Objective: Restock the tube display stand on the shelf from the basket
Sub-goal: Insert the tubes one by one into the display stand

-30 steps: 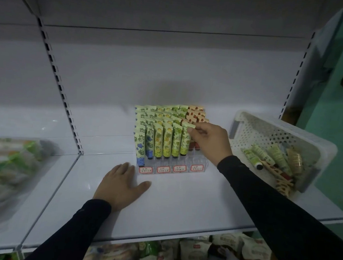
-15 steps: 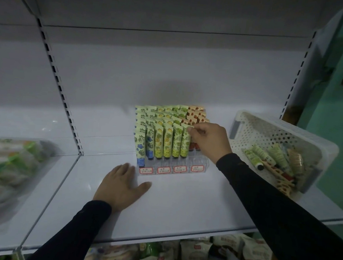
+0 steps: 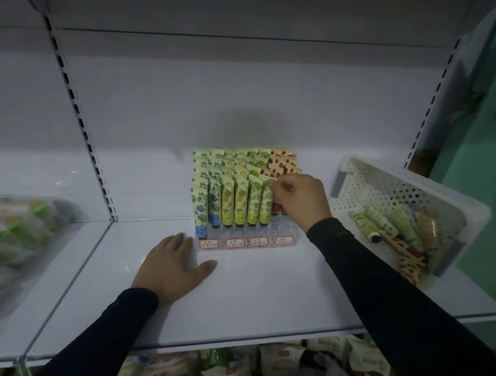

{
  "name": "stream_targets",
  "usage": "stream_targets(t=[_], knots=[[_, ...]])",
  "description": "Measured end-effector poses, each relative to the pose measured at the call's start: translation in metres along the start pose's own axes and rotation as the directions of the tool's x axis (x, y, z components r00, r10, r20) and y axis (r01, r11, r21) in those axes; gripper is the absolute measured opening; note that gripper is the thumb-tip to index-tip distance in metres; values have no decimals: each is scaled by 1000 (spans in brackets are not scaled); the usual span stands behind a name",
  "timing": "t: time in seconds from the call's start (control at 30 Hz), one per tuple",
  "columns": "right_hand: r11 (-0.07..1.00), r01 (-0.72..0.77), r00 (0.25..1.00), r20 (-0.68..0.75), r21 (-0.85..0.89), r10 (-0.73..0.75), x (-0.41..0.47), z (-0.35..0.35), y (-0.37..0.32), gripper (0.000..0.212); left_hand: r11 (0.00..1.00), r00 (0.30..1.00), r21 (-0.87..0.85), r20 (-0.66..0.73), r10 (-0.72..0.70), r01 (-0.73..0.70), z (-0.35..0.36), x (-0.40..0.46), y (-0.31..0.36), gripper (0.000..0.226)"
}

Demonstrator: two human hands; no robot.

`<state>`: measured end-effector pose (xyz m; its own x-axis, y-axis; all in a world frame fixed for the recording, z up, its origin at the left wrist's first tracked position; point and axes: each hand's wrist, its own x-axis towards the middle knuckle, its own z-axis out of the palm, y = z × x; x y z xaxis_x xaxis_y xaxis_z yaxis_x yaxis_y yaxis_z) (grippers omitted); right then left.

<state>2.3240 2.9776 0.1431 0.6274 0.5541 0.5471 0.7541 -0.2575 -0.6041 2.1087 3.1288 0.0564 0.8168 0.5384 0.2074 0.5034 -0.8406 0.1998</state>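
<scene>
- Right hand (image 3: 300,199) up at the stand (image 3: 247,217), fingers (image 3: 278,187) curled and pinching the top crimp of a green tube (image 3: 266,202) in the front row.
- Tube upright, long axis vertical, cap down toward its slot; sits directly left of the knuckles, touching the fingertips.
- Tube appears nearly seated, level with its row-mates; probably only a release or a small downward press left.
- Left hand (image 3: 175,266) flat on the shelf (image 3: 261,307), fingers straight and lightly spread, holding nothing; fingertips just beside the stand's front left corner.
- Basket (image 3: 375,180) at the right end of the shelf, tilted, with more tubes (image 3: 386,225) lying on their sides inside, long axes slanting from upper left to lower right.
- Lies to the right of the right hand, well apart from the left; right hand clearly nearer for the next pick.
- Red column at the stand's right looks short at the front; partly hidden behind the right hand, so cannot tell how many slots are open.
</scene>
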Motion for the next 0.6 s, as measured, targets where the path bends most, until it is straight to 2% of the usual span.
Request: stream_targets(t=[0.27, 0.4, 0.5, 0.57, 0.6], knots=[[1000, -5, 1000, 23, 3, 5, 0, 0, 0, 40, 1000, 1000, 2, 15, -25, 25, -4, -2, 3, 92], [997, -26, 999, 41, 77, 23, -1, -2, 2, 40, 998, 1000, -56, 4, -20, 20, -9, -3, 6, 63], [988, -38, 999, 4, 150, 38, -3, -11, -7, 31, 966, 994, -246, -45, -95, 81, -18, -5, 6, 47], [987, -22, 999, -41, 161, 29, -1, -22, -12, 30, 926, 965, -358, -175, -193, 121, -28, -6, 0, 26], [987, -12, 998, -63, 161, 22, 1, -26, -15, 29, 914, 938, -383, -251, -240, 131, -37, -6, -2, 24]])
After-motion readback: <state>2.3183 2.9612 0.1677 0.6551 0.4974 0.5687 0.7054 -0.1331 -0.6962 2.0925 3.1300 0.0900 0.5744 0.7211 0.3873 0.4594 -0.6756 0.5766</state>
